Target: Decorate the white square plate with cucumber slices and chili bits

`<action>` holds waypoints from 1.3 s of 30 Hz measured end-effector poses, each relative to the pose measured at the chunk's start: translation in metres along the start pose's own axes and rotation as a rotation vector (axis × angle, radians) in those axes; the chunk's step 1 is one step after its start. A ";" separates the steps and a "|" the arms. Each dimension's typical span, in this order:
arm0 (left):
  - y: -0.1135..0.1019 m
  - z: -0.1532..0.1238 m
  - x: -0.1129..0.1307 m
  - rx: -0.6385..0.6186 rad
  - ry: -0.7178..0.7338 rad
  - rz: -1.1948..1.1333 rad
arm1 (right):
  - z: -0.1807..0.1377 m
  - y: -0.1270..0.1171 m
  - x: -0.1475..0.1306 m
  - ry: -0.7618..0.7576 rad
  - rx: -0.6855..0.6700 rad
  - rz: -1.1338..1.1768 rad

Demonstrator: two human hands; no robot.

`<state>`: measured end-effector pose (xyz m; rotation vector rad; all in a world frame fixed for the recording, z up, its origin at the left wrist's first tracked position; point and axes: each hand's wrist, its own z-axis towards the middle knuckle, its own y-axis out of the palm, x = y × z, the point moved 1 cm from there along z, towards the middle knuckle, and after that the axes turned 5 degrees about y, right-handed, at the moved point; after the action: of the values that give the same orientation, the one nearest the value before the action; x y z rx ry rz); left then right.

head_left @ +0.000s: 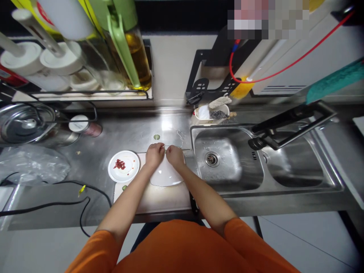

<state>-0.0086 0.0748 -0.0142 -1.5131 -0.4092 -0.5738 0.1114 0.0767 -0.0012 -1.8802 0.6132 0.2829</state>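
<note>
Side by side over the far part of a white dish (166, 178), my left hand (155, 155) and my right hand (175, 156) are both closed, fingertips curled inward and almost meeting. What they pinch is too small to name; a hint of pale green shows between them. The dish rests on a pale cutting board (159, 201). Left of the board stands a white plate (113, 172) with chopped dark red pieces (120, 164) on it. One round green slice (156, 137) lies on the steel beyond my hands, and another green piece (124, 187) is by my left forearm.
To the right is a double steel sink (227, 159) with a black faucet (267, 132) over it. A small caddy (212, 113) holds scrubbers behind it. Jars and an oil bottle (136, 57) fill the rack at upper left. A plastic bag (34, 163) and black cables (51, 204) lie left.
</note>
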 end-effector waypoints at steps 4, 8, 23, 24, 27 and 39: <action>-0.001 -0.002 0.000 0.001 0.001 0.028 | -0.004 -0.003 -0.003 0.023 -0.034 -0.054; -0.003 -0.003 0.000 -0.008 0.012 0.050 | -0.014 -0.008 -0.001 -0.064 -0.024 -0.124; 0.005 -0.006 -0.003 0.050 0.015 0.063 | -0.033 -0.002 0.014 -0.276 -0.146 -0.408; 0.005 -0.006 -0.003 0.050 0.015 0.060 | -0.033 -0.002 0.014 -0.275 -0.143 -0.413; 0.004 -0.006 -0.002 0.053 0.016 0.054 | -0.034 -0.001 0.014 -0.279 -0.137 -0.424; -0.015 -0.010 0.003 0.132 0.035 0.029 | -0.039 -0.010 0.016 -0.267 -0.129 -0.403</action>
<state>-0.0164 0.0649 -0.0005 -1.3788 -0.3900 -0.5400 0.1264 0.0398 0.0143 -1.9968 0.0312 0.3064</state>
